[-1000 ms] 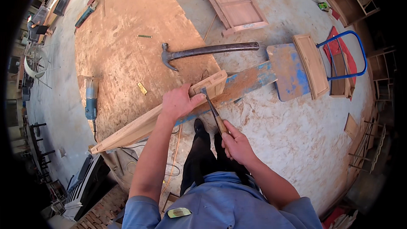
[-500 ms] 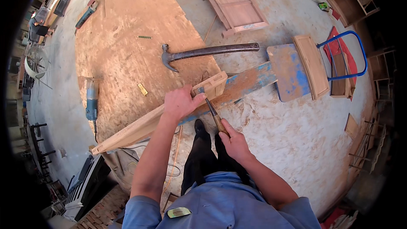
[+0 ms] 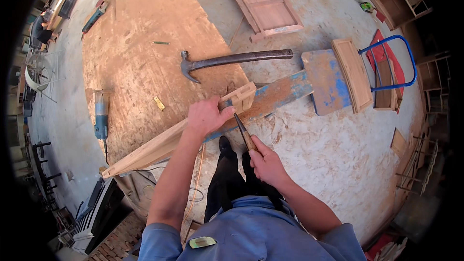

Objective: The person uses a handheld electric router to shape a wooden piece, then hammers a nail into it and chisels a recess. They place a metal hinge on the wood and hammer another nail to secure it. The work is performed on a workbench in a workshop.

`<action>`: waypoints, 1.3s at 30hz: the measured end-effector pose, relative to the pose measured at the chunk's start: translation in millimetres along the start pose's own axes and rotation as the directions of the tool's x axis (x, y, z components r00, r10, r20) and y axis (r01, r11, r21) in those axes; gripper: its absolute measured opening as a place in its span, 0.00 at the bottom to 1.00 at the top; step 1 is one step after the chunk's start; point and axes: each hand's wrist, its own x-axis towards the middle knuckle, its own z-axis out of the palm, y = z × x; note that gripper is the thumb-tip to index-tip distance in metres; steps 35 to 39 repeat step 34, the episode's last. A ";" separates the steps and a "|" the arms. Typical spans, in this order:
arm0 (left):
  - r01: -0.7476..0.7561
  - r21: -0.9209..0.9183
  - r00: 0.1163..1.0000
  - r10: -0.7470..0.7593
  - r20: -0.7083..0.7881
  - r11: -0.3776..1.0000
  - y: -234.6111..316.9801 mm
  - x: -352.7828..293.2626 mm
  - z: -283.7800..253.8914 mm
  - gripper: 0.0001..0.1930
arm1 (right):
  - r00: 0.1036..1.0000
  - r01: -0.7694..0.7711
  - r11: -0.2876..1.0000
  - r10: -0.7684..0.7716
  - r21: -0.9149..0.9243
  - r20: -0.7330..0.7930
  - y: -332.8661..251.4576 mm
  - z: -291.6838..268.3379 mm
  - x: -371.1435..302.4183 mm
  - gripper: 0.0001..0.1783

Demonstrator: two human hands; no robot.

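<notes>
A long pale wooden piece (image 3: 145, 154) lies slanted across the near edge of the plywood-topped bench, with cut recesses at its right end. My left hand (image 3: 205, 117) is closed over it near that end, thumb stretched toward the chisel. My right hand (image 3: 267, 163) grips the brown handle of a chisel (image 3: 244, 133), which slants up and left. Its upper end meets the left thumb at the wood's near side; the exact tip is hard to make out. Beyond the hands, a claw hammer (image 3: 237, 58) rests with its head on the plywood and its handle reaching past the edge.
On the plywood (image 3: 145, 24) lie an angle grinder (image 3: 94, 17), a blue power tool (image 3: 101, 116), a pencil-like green stick (image 3: 161, 43) and a small yellow piece (image 3: 159, 103). A blue-stained board (image 3: 328, 79), a curved wooden panel (image 3: 353, 75) and a blue-handled trolley (image 3: 411, 63) stand right.
The chisel's blade end has drawn back slightly from the top of the wood toward my left thumb. My left hand keeps its hold; the whole view has shifted a little.
</notes>
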 end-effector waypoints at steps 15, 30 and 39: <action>0.061 0.023 0.998 -0.061 0.010 0.998 -0.5 -1.1 -0.4 0.32 | 0.970 -0.232 0.962 0.219 0.147 0.102 -48.4 -18.1 -8.7 0.32; 0.059 -0.037 0.998 -0.058 0.030 0.998 10.4 -0.7 -5.9 0.27 | 0.977 -0.204 0.958 0.187 0.204 0.100 -31.3 -32.3 -3.4 0.31; -0.043 -0.104 0.996 0.034 -0.087 0.994 0.2 -5.4 -1.5 0.23 | 0.948 0.268 0.924 -0.303 -0.275 -0.095 18.4 -30.8 7.1 0.29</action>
